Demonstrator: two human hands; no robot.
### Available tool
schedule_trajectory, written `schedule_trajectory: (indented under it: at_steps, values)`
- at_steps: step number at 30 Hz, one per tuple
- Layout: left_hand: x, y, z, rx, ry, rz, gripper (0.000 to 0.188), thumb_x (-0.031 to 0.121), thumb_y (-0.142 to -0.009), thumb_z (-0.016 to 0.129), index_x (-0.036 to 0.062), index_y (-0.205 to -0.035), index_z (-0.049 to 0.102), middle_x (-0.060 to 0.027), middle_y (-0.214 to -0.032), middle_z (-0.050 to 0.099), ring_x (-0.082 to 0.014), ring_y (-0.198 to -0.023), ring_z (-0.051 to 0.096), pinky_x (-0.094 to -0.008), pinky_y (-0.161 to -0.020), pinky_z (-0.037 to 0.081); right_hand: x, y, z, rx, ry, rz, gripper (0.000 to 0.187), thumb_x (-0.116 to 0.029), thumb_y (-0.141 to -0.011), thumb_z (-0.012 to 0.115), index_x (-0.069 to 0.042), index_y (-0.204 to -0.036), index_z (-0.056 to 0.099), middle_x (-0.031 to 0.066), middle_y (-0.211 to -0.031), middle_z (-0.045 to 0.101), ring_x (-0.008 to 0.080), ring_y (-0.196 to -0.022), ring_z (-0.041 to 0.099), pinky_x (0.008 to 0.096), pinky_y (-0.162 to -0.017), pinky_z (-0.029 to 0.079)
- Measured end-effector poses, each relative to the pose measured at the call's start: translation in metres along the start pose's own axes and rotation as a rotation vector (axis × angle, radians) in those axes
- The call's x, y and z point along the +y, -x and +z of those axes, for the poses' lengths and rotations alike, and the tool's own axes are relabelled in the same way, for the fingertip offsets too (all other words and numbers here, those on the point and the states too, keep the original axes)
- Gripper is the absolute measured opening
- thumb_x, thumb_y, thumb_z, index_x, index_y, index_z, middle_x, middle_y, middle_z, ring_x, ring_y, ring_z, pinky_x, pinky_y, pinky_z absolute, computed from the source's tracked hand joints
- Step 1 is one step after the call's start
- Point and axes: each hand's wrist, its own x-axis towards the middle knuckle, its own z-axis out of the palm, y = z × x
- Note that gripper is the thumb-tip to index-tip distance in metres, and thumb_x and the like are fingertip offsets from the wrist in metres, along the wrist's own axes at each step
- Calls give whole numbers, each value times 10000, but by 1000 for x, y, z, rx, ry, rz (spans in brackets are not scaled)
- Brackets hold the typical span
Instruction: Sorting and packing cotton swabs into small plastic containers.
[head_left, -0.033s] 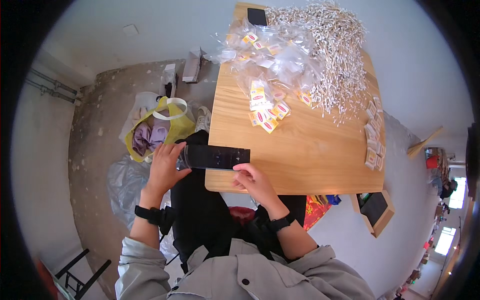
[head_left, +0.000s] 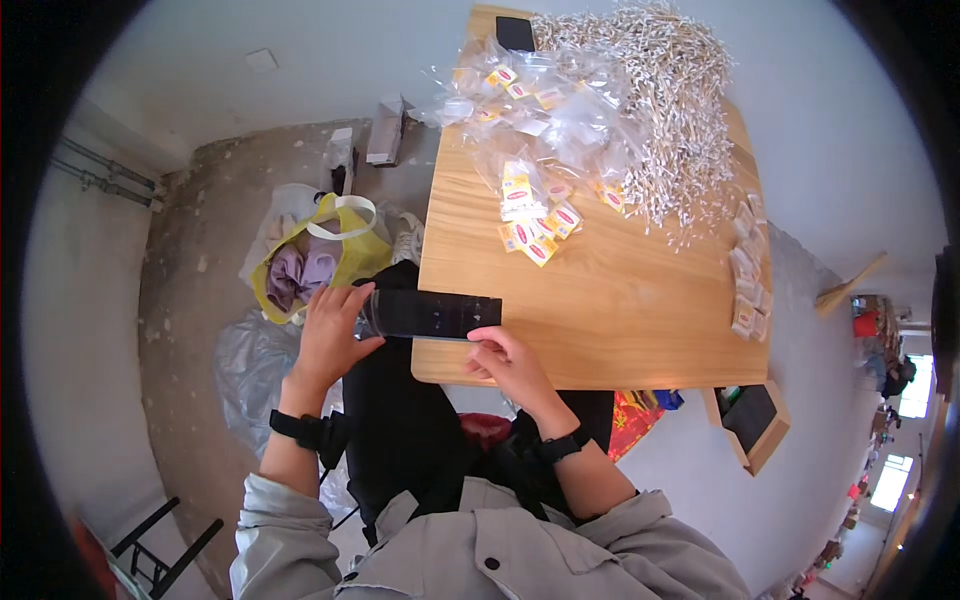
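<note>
Over the near left corner of the table, a flat, dark, glossy rectangle that looks like a smartphone (head_left: 435,314) lies lengthwise between my hands. My left hand (head_left: 332,335) grips its left end, fingers along the far edge and thumb at the near one. At its lower right corner, my right hand (head_left: 505,365) pinches the edge with the other fingers curled in. Farther up the table, several small yellow-and-white boxes (head_left: 540,232) sit beside clear plastic bags (head_left: 570,125), some with similar boxes inside. A large heap of cotton swabs (head_left: 680,110) covers the far right.
Small packs (head_left: 748,270) line the right edge of the wooden table (head_left: 620,310). A black flat object (head_left: 515,33) is at its far left corner. On the floor stand a yellow bag (head_left: 350,250) with purple cloth, crumpled clear plastic (head_left: 250,370) and an open carton (head_left: 762,440).
</note>
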Motion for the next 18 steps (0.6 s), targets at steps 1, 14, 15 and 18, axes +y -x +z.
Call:
schedule_trajectory:
  at_steps: [1, 14, 15, 18]
  values:
    - [2, -3, -4, -7, -18, 28, 729, 173, -603, 838, 92, -1264, 543, -119, -1089, 586, -342, -1091, 534, -448, -1034, 371, 1, -1, 0, -2, -11, -2, 281, -164, -954, 572, -16, -1192, 551, 66, -958, 628, 158, -880, 669, 263, -732, 516]
    - [48, -33, 6, -230, 6, 97, 818, 241, -628, 828, 97, -1354, 478, -150, -1395, 426, -348, -1290, 413, -447, -1069, 349, 12, 6, 5, -5, 3, -71, 250, -150, -947, 578, 8, -1141, 570, 61, -914, 634, 139, -816, 665, 262, -701, 522]
    - [52, -32, 12, -196, -38, 117, 814, 247, -659, 808, 87, -1373, 451, -152, -1431, 389, -345, -1323, 377, -456, -1084, 331, 15, 7, 4, 11, 8, -80, 249, -153, -939, 588, 12, -1125, 577, 68, -905, 644, 143, -793, 672, 269, -689, 528]
    - [59, -17, 32, -183, -146, 124, 784, 284, -798, 700, 38, -1444, 330, -157, -1548, 240, -332, -1432, 233, -491, -1137, 247, 17, 12, 0, 23, -16, -70, 237, -156, -936, 593, 12, -1103, 585, 70, -893, 654, 147, -773, 678, 276, -680, 534]
